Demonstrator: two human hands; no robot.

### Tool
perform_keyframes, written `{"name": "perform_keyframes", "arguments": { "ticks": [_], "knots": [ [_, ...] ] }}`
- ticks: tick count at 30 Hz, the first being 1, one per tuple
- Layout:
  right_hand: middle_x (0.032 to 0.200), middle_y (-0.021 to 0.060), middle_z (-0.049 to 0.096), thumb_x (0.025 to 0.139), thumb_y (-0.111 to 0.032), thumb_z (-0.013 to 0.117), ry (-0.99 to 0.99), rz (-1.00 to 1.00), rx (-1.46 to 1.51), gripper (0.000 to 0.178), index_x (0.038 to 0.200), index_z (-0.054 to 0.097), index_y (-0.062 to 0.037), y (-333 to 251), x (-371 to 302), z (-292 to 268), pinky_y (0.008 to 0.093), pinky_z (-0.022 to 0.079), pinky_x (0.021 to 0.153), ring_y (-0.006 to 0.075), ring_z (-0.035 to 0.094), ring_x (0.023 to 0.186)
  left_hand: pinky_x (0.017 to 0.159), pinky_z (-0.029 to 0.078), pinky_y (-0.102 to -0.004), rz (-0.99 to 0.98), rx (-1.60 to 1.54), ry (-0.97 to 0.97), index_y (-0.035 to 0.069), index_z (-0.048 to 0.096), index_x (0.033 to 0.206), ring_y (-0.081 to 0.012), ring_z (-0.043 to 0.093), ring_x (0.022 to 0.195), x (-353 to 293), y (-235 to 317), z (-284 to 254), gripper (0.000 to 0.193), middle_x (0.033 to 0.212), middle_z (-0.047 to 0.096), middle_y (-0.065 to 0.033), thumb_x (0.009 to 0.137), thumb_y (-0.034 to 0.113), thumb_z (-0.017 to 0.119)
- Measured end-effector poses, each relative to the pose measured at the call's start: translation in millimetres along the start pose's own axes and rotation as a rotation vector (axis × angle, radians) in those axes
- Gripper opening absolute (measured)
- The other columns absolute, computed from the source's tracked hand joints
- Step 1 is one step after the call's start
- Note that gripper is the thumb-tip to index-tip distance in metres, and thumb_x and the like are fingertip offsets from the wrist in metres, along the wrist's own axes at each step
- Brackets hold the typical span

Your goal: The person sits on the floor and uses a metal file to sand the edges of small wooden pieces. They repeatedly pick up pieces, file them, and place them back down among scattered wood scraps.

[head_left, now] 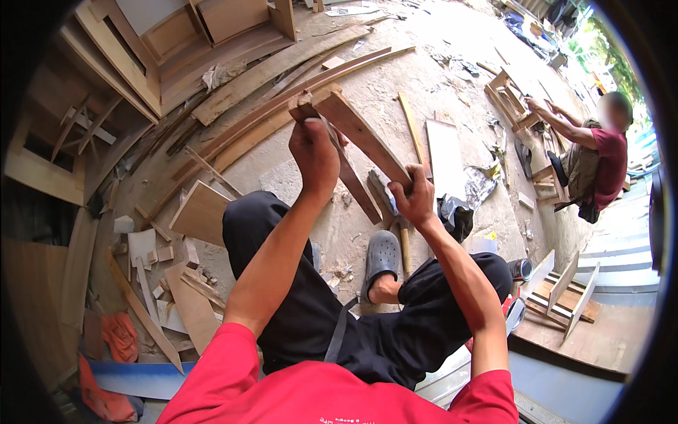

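Note:
Two narrow strips of wood are up in front of me, their far ends close together. My left hand [316, 157] is closed around the darker wooden strip [360, 191] near its far end, thumb on top. The near end of the other, paler wooden strip [364, 134] is gripped by my right hand [415, 196]. Whether the strips are joined at the far end I cannot tell. Below my right hand, a wooden handle [405, 251] stands out beside my grey clog [383, 256]; a long greyish thing [382, 189] lies just beyond, its kind unclear.
Long boards [282, 67] lie across the ground ahead. Offcuts [187, 283] are heaped at left, near wooden cabinets [120, 56]. A slatted wooden piece [561, 290] and a can [520, 269] are at right. Farther right, another person [600, 152] sits by a wooden frame [505, 99].

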State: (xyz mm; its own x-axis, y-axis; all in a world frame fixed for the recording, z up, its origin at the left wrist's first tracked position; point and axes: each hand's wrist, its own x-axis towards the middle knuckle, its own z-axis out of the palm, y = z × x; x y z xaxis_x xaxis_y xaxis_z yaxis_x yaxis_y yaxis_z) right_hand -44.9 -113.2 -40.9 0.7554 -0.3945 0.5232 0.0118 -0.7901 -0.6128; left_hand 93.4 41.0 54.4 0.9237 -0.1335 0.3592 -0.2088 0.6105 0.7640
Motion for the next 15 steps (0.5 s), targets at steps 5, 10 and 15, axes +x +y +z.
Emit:
{"name": "perform_keyframes", "arguments": {
  "ticks": [5, 10, 15],
  "knots": [
    [0.077, 0.0234, 0.062, 0.078, -0.029, 0.072, 0.000, -0.013, 0.009, 0.044, 0.103, 0.051, 0.0000, 4, -6, 2, 0.0452, 0.048, 0.059, 0.0414, 0.062, 0.067, 0.053, 0.043, -0.0230, -0.004, -0.035, -0.031, 0.007, 0.050, 0.078, -0.0055, 0.048, 0.056, -7, 3, 4, 0.037, 0.066, 0.051, 0.0028, 0.082, 0.033, 0.075],
    [0.074, 0.0229, 0.062, 0.081, -0.032, 0.069, -0.036, 0.010, 0.041, 0.043, 0.103, 0.051, -0.0002, 5, -5, 1, 0.0445, 0.048, 0.057, 0.0415, 0.062, 0.066, 0.056, 0.044, -0.0246, -0.024, 0.014, -0.073, 0.009, 0.048, 0.077, -0.0069, 0.048, 0.059, -6, 4, 3, 0.031, 0.069, 0.051, 0.0023, 0.083, 0.025, 0.075],
    [0.075, 0.0223, 0.063, 0.085, -0.033, 0.065, -0.108, 0.012, 0.053, 0.038, 0.104, 0.052, -0.0017, -4, 4, -1, 0.0438, 0.048, 0.057, 0.0402, 0.063, 0.066, 0.051, 0.038, -0.0209, 0.024, -0.037, -0.006, 0.012, 0.042, 0.068, -0.0025, 0.041, 0.056, 0, 10, 7, 0.036, 0.063, 0.045, 0.0044, 0.086, 0.020, 0.072]
  ]
}}
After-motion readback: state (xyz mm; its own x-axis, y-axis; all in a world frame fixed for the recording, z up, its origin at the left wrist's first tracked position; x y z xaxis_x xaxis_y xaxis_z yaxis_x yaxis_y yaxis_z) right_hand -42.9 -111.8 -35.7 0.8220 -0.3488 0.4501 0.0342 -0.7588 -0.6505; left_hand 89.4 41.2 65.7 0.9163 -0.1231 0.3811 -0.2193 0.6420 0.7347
